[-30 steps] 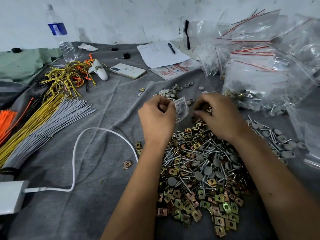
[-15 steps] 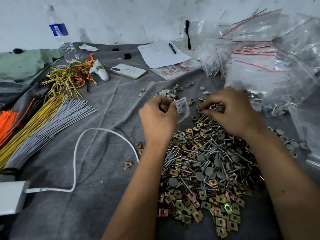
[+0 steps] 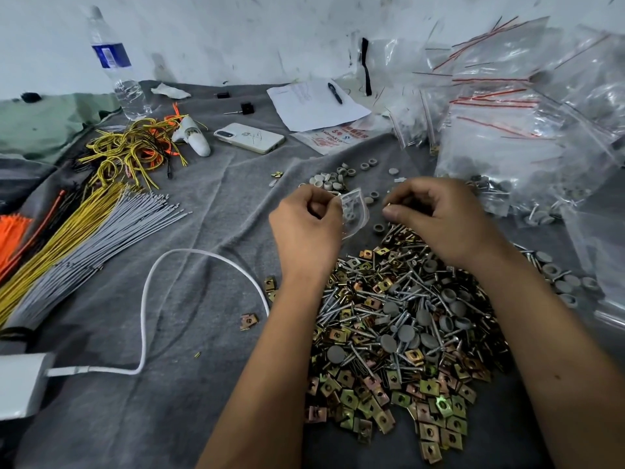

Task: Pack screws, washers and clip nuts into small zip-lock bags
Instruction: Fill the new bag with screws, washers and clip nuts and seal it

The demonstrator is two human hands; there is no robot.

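- your left hand (image 3: 306, 231) is pinching the top edge of a small zip-lock bag (image 3: 353, 213) between thumb and curled fingers, holding it up just above the far end of the pile.
- the bag is hanging at a tilt with its mouth toward your right hand, and a few grey pieces are showing through the plastic.
- your right hand (image 3: 436, 218) is hovering just beside the bag, its fingers curled and its thumb and forefinger pinching a small brass-coloured piece (image 3: 388, 205); what it is exactly is too small to tell.
- the pile of screws, grey caps and clip nuts (image 3: 399, 333) is lying on the grey cloth (image 3: 169, 384) under both your forearms.
- a cluster of loose grey washers (image 3: 333, 181) is sitting beyond your left hand.
- filled bags (image 3: 524, 137) are heaping up at the far right.
- a white cable (image 3: 148, 299) is curving across the cloth to your left, beside bundles of grey and yellow ties (image 3: 67, 245).
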